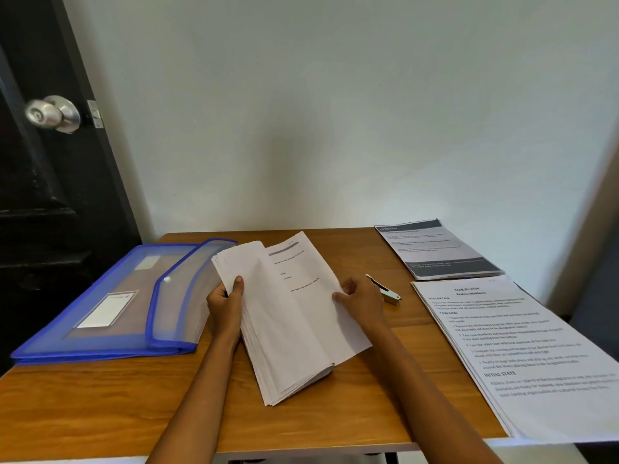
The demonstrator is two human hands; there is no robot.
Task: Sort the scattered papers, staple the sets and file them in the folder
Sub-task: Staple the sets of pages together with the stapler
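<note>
Where the wooden table comes nearest, a thick stack of papers held just above it, near corner low over the wood. Left hand gripping the stack's left edge, thumb on top, fingers curled beneath. Right hand pinching the right edge of the top sheet, lifted and turned back off the stack. Along the table's right side, well apart from both hands, a printed pile lying flat, its near end overhanging the table edge. Left of the stack, a blue translucent folder flat on the wood, flap snapped shut; contents cannot be told through the plastic. Just beyond the right hand, a small stapler. Farther back on the right, a dark-banded set lying flat. Far left, a dark door with a metal knob.
</note>
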